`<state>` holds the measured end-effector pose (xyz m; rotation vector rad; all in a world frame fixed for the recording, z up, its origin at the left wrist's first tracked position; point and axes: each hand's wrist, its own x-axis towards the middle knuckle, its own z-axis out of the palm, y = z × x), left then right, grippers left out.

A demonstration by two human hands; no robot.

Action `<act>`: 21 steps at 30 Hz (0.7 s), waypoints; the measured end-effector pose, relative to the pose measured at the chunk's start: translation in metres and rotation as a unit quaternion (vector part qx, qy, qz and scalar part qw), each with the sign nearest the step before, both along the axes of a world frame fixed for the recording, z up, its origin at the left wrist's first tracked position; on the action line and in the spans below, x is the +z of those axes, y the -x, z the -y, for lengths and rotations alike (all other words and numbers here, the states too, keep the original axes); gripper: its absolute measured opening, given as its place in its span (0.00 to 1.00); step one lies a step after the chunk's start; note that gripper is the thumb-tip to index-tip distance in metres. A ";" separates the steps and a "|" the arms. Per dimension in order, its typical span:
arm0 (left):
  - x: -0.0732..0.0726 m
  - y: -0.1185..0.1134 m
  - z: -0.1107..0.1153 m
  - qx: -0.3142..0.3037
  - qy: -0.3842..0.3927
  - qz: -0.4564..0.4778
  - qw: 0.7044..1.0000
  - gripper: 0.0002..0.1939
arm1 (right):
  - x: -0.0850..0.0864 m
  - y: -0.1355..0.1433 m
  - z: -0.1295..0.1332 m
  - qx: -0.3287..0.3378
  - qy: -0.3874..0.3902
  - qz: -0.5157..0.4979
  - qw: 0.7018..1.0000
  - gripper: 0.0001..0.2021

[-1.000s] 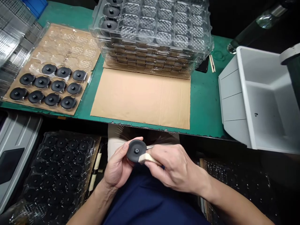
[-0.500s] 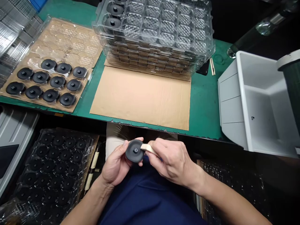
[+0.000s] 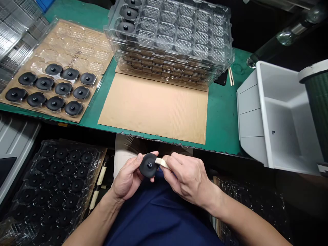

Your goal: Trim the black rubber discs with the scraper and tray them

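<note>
A round black disc (image 3: 148, 167) with a small raised hub is gripped by its left edge in my left hand (image 3: 128, 179), thumb on top and fingers beneath. My right hand (image 3: 188, 174) is closed around a pale, cream-coloured tool (image 3: 162, 163), whose flat end touches the disc's right edge. Both hands are over my lap, below the table edge. Similar black discs sit in a clear tray (image 3: 46, 83) on cardboard at the table's left.
Stacked clear trays (image 3: 174, 51) stand at the back of the green table (image 3: 222, 116), behind a bare cardboard sheet (image 3: 156, 106). A grey bin (image 3: 261, 112) is at the right. Another filled tray (image 3: 56, 184) lies low at the left, near a cream-wrapped rod (image 3: 98, 188).
The view has shifted slightly. The disc is turned a little in my left hand, and the tool remains against its right edge.
</note>
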<state>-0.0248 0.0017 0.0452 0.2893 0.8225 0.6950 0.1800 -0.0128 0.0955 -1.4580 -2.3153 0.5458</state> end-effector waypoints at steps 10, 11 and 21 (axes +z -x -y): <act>0.002 0.004 -0.005 0.038 0.000 -0.002 0.999 0.24 | -0.004 -0.001 0.002 -0.002 0.025 0.013 1.000 0.13; 0.003 0.005 -0.006 0.041 0.002 -0.003 0.999 0.24 | -0.007 -0.001 0.004 -0.001 0.042 0.022 0.999 0.12; 0.004 -0.008 -0.005 0.003 -0.010 0.023 1.000 0.21 | 0.001 -0.003 -0.009 -0.017 -0.009 -0.010 1.000 0.12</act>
